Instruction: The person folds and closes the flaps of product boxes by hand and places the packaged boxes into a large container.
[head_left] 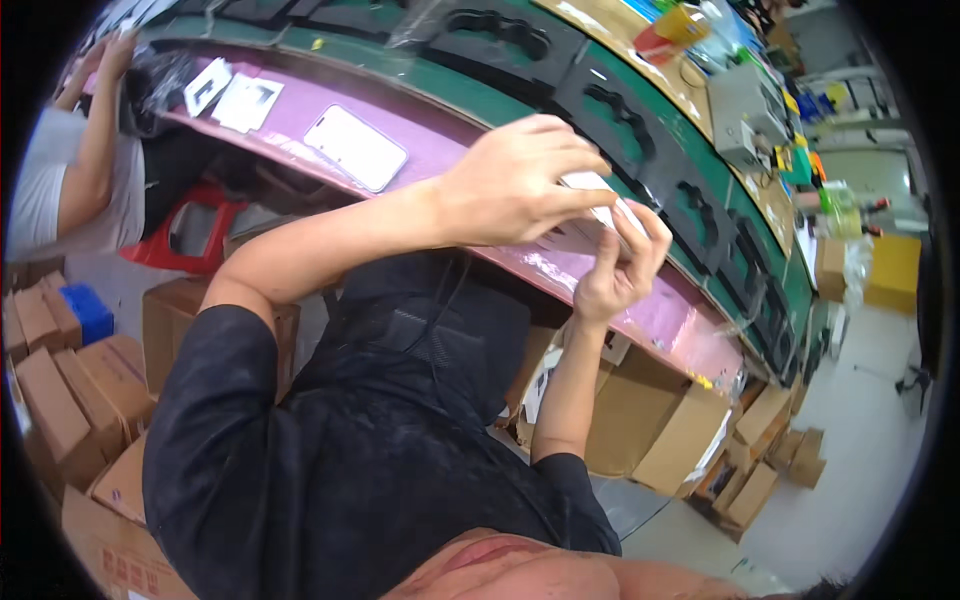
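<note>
L hand [522, 182] pinching now, fingers nearly closed on a small white item [588, 183]; R hand [622, 265] curled in too, thumb + fingertips on its near end. So item's held btwn both, right of the white-faced phone [357, 147]. White cards [246, 103] just left of phone, dark trays [490, 68] beyond it.

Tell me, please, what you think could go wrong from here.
The small white item, held by the left hand and right hand off the pink surface, might slip and drop. The white phone-shaped item lies near that surface's front edge, so the left forearm could perhaps nudge it off.
</note>
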